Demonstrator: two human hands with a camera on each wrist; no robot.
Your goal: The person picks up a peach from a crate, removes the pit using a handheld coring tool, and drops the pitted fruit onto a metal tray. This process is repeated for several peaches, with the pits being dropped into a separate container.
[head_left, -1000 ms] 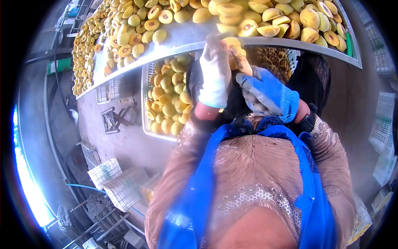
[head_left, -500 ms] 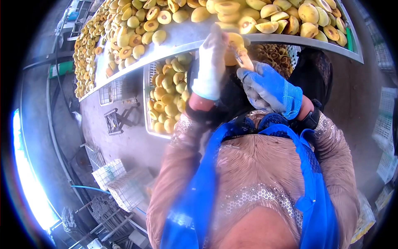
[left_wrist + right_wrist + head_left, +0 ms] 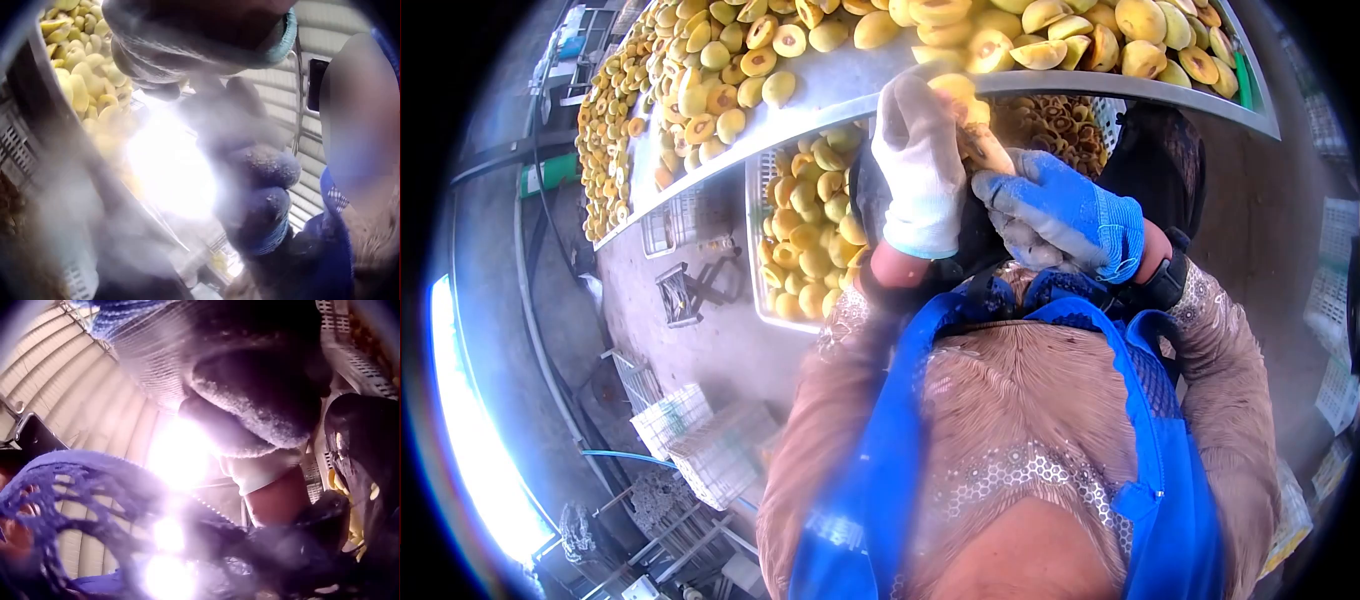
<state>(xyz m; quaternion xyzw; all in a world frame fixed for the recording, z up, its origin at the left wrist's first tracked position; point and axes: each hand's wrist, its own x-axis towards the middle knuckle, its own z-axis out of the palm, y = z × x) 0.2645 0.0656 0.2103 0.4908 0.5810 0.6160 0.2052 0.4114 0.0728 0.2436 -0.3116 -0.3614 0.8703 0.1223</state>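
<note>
In the head view my left hand (image 3: 918, 160), in a white glove, grips a yellow peach half (image 3: 952, 90) just above the table's near edge. My right hand (image 3: 1065, 212), in a blue glove with grey palm, curls round the pale handle (image 3: 990, 153) of a small pitting tool. The tool's far end meets the fruit, and its metal tip is hidden there. In the left wrist view the white glove (image 3: 187, 47) hangs above the blue-gloved fingers (image 3: 265, 169), with glare between them. Curled glove fingers (image 3: 250, 406) fill the top of the right wrist view.
A metal-edged table (image 3: 800, 110) bears many peach halves (image 3: 1050, 50). Beneath it stand a white crate (image 3: 753, 265) of peach halves and a container with brown pits (image 3: 1060, 128) by my knees. A small folding stool (image 3: 680, 295) and white baskets (image 3: 710, 450) are at the left.
The left hand has rolled over with the peach half, shifting it slightly. The metal tip seen half a second ago is now hidden at the fruit. The right hand keeps its grip.
</note>
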